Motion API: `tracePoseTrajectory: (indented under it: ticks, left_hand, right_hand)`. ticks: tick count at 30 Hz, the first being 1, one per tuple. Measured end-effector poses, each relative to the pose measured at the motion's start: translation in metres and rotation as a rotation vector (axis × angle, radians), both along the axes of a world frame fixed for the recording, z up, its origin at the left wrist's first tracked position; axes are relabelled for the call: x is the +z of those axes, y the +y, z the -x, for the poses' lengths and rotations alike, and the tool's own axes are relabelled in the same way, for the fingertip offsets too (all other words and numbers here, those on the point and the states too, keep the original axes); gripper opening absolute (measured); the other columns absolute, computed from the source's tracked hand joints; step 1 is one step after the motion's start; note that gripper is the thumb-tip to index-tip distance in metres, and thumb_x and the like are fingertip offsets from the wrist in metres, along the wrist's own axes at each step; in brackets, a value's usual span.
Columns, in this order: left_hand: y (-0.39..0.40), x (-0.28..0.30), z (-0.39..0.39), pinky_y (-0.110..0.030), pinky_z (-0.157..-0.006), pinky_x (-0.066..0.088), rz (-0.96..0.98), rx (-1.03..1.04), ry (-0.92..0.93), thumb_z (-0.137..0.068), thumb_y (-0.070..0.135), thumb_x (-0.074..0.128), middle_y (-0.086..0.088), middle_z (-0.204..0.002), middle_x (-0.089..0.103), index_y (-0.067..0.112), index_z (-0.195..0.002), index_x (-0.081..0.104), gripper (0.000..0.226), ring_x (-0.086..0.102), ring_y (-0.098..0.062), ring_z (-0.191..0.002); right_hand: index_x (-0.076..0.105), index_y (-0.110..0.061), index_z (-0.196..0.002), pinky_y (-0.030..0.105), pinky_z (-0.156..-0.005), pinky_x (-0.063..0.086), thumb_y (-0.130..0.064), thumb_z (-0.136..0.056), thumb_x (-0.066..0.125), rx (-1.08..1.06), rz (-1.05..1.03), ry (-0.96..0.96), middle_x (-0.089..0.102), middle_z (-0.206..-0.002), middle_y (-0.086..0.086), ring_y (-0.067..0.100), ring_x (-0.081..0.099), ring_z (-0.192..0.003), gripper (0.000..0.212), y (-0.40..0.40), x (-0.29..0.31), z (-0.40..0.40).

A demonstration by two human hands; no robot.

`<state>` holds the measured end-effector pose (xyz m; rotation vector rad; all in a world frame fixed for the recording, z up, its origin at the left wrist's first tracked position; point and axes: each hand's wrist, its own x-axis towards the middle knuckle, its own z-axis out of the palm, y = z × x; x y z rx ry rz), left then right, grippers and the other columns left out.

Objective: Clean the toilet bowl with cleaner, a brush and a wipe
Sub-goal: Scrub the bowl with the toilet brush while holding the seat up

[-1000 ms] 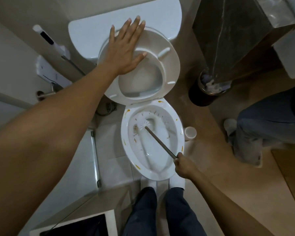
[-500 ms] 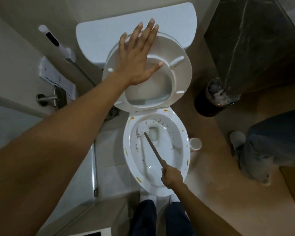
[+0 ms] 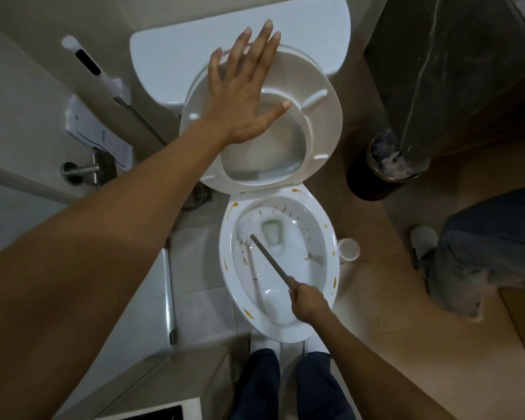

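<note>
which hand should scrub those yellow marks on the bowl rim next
Right. The right hand already grips the brush, its head inside the bowl; the left hand is flat against the raised seat.

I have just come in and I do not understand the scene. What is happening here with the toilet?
A person is scrubbing the toilet bowl. The right hand grips the handle of a brush, whose white head sits against the inner wall on the bowl's left side. The left hand presses flat on the raised seat, holding it up. Yellow-brown streaks show on the rim and inside. A small white cup stands on the floor beside the bowl.
</note>
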<state>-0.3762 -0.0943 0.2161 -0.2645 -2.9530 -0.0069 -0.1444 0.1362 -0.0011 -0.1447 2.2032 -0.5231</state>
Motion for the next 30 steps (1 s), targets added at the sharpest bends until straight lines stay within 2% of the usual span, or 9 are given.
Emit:
tracePoseTrajectory:
  ticks: [3, 7, 9, 13, 15, 21, 25, 28, 30]
  left_hand:
    - [0.000, -0.001, -0.001, -0.056, -0.114, 0.003, 0.002, 0.004, -0.003, -0.086, 0.073, 0.024, -0.005, -0.161, 0.001, 0.019, -0.153, 0.004, 0.089, -0.001, -0.026, -0.147]
    - [0.001, -0.001, -0.001, -0.055, -0.114, 0.003, -0.012, 0.003, 0.004, -0.086, 0.072, 0.025, -0.003, -0.161, 0.001, 0.019, -0.153, 0.005, 0.088, 0.000, -0.025, -0.147]
    - [0.001, -0.001, -0.001, -0.054, -0.114, 0.004, -0.009, 0.003, 0.005, -0.086, 0.072, 0.025, -0.003, -0.161, 0.001, 0.019, -0.153, 0.004, 0.088, 0.000, -0.025, -0.147]
    - [0.001, 0.001, -0.001, -0.054, -0.114, 0.004, -0.015, 0.007, -0.006, -0.086, 0.071, 0.026, -0.003, -0.161, 0.000, 0.020, -0.153, 0.003, 0.088, -0.001, -0.025, -0.147]
    - [0.002, 0.001, -0.002, -0.055, -0.114, 0.004, -0.011, 0.013, -0.001, -0.086, 0.070, 0.026, -0.002, -0.161, 0.001, 0.019, -0.153, 0.004, 0.088, -0.001, -0.024, -0.147]
    - [0.002, 0.001, -0.003, -0.055, -0.114, 0.004, -0.033, 0.013, -0.010, -0.086, 0.070, 0.028, -0.001, -0.161, 0.000, 0.020, -0.154, 0.004, 0.087, -0.001, -0.024, -0.147]
    - [0.002, 0.001, -0.002, -0.055, -0.114, 0.004, -0.030, 0.018, -0.021, -0.085, 0.072, 0.027, -0.001, -0.161, 0.000, 0.021, -0.153, 0.003, 0.088, -0.001, -0.024, -0.147]
    - [0.001, 0.002, -0.001, -0.055, -0.114, 0.004, -0.036, 0.015, -0.028, -0.086, 0.072, 0.027, -0.001, -0.161, 0.000, 0.021, -0.153, 0.003, 0.088, -0.001, -0.024, -0.147]
    - [0.001, 0.002, -0.001, -0.055, -0.114, 0.003, -0.042, 0.012, -0.029, -0.086, 0.071, 0.028, -0.001, -0.161, 0.000, 0.021, -0.153, 0.003, 0.088, -0.001, -0.025, -0.147]
  right_hand:
    - [0.039, -0.021, -0.142, 0.036, -0.079, 0.054, -0.026, -0.103, 0.030, 0.017, -0.002, 0.011, 0.066, -0.102, 0.010, 0.027, 0.064, -0.090, 0.041, 0.010, 0.001, -0.010]
    - [0.042, -0.030, -0.139, 0.032, -0.071, 0.051, -0.026, -0.102, 0.030, 0.030, -0.053, -0.011, 0.067, -0.096, 0.007, 0.025, 0.065, -0.085, 0.039, 0.029, 0.005, -0.040]
    - [0.046, -0.026, -0.136, 0.032, -0.071, 0.051, -0.028, -0.101, 0.031, 0.008, -0.066, -0.006, 0.066, -0.096, 0.007, 0.025, 0.065, -0.085, 0.038, 0.026, 0.003, -0.036]
    - [0.055, -0.011, -0.127, 0.039, -0.081, 0.054, -0.030, -0.100, 0.034, -0.039, -0.088, 0.042, 0.066, -0.102, 0.013, 0.030, 0.065, -0.092, 0.038, 0.005, -0.007, 0.012]
    - [0.054, -0.013, -0.127, 0.037, -0.079, 0.054, -0.030, -0.101, 0.034, -0.021, -0.090, 0.056, 0.065, -0.100, 0.012, 0.029, 0.064, -0.089, 0.037, 0.001, -0.010, 0.024]
    - [0.052, -0.016, -0.132, 0.034, -0.078, 0.053, -0.033, -0.101, 0.032, 0.015, -0.095, -0.034, 0.067, -0.101, 0.008, 0.026, 0.065, -0.089, 0.040, 0.024, -0.010, -0.032]
    - [0.037, -0.019, -0.145, 0.035, -0.079, 0.055, -0.030, -0.103, 0.034, 0.047, -0.062, -0.046, 0.066, -0.100, 0.009, 0.025, 0.065, -0.087, 0.044, 0.021, -0.004, -0.040]
    - [0.018, -0.025, -0.153, 0.032, -0.077, 0.052, -0.028, -0.103, 0.033, 0.112, -0.061, -0.016, 0.063, -0.096, 0.009, 0.021, 0.060, -0.081, 0.051, 0.010, -0.006, -0.021]
    - [0.014, -0.026, -0.153, 0.034, -0.075, 0.049, -0.029, -0.104, 0.031, 0.141, -0.069, 0.007, 0.064, -0.100, 0.011, 0.024, 0.060, -0.083, 0.052, 0.001, -0.008, -0.005]
